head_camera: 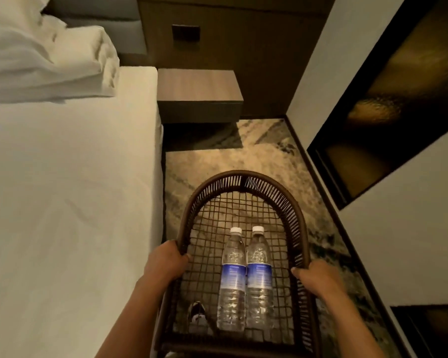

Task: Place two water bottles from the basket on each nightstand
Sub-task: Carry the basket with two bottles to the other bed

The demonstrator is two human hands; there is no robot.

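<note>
Bottles (245, 280) lie side by side in our basket (243, 177); our left hand (166, 259) and right hand (317, 276) are each curled tight round its rim.

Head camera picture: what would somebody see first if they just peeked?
Two water bottles lie side by side in a woven basket that the left hand and right hand hold by its rim. A wooden nightstand waits ahead beside the white bed.

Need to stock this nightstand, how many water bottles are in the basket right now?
2: left bottle and right bottle lie touching, side by side, on the basket mesh. None seem hidden.
</note>
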